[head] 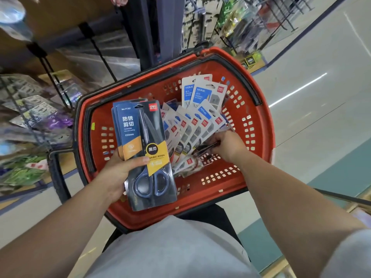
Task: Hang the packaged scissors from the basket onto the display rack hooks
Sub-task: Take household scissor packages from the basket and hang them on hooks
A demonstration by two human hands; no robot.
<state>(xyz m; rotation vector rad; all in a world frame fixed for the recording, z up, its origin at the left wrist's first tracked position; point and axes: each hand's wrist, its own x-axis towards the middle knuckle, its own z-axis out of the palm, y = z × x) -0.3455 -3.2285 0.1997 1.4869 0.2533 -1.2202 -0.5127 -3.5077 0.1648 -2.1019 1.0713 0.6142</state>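
The person's left forearm reaches forward from the lower left, and the left hand [118,173] grips a stack of dark blue and orange card-backed packs of black-bladed scissors with blue handles [140,137]. The thumb lies across the front of the top pack and the fingers wrap behind. The stack is held upright, handles toward the body, above the near left part of the red perforated plastic shopping basket [267,125].

The right arm stretches in from the lower right, wrist bent down, with the right hand [226,145] inside the basket. Its fingers curl around a dark narrow item [204,148] lying at the edge of a fanned row of white and blue card-backed packs [192,127]. Blur keeps that item from being told apart more exactly. More white and blue packs lean against the basket's far wall.

A wire display rack with hanging packets [40,109] stands blurred to the left of the basket. The person's grey shirt [170,247] fills the bottom of the view.
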